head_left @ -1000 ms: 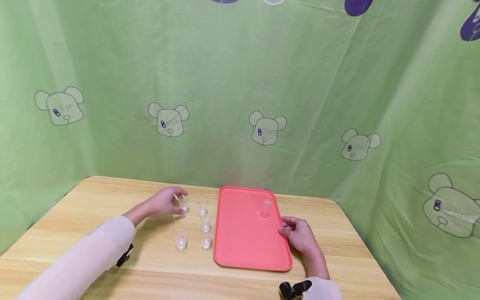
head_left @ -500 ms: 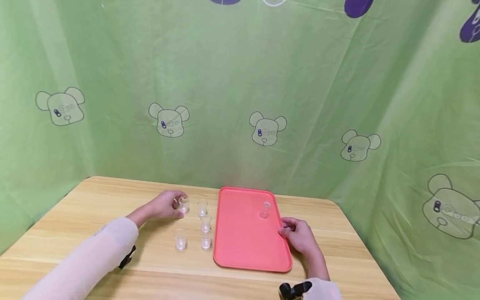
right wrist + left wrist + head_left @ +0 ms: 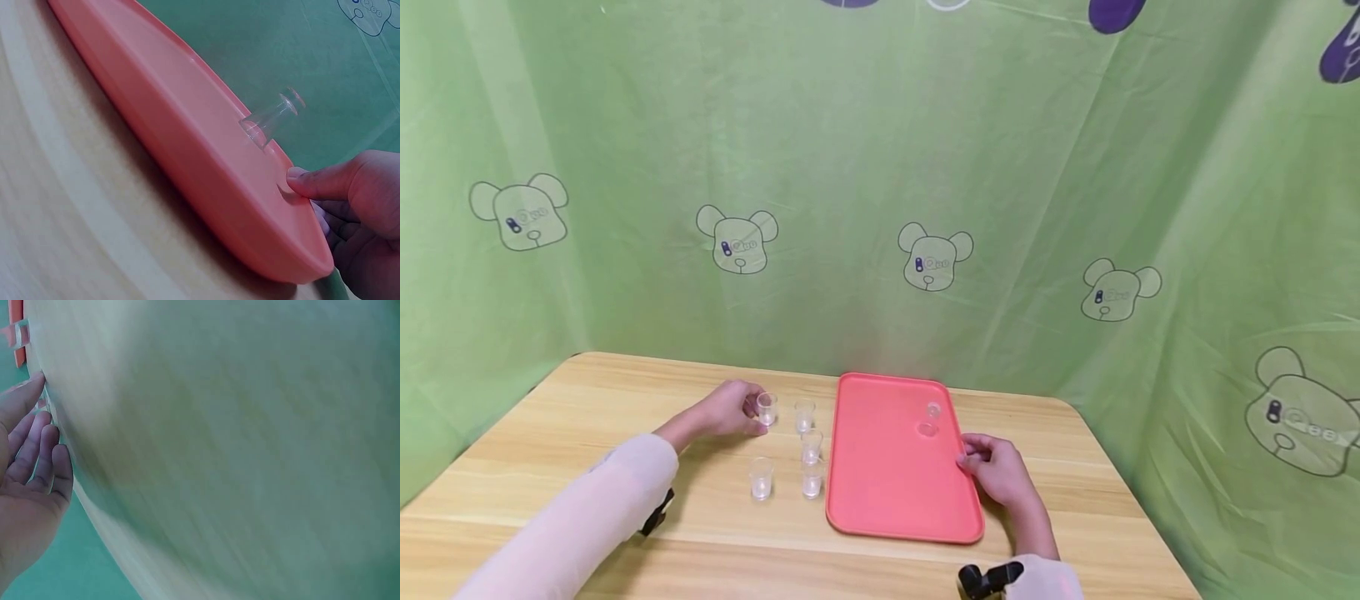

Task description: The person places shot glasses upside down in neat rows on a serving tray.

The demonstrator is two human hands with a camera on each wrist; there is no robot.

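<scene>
My left hand (image 3: 728,408): thumb and fingertips bent round a clear glass (image 3: 767,410), the gap only about as wide as the glass; my left wrist view shows mere slivers of it, so how firmly I press I can't tell.
My right hand (image 3: 1000,475): pinching the red tray (image 3: 895,492) by its right rim, thumb on top, the other fingers mostly hidden by the edge.
Right of my left fingertips: a second glass (image 3: 805,416) just beside; nearer me, a third glass (image 3: 812,448) and a fourth glass (image 3: 812,481), overlapping in view.
Nearer me than my left fingers: a fifth glass (image 3: 762,479), upright.
Inside the upright glasses: whitish bottoms; liquid or thick base, I can't tell.
On the tray: an upside-down glass (image 3: 275,119), just beyond my right thumb, its walls nearly lost against the red from above.
Cut off: my left sleeve (image 3: 572,517), at the bottom edge.
</scene>
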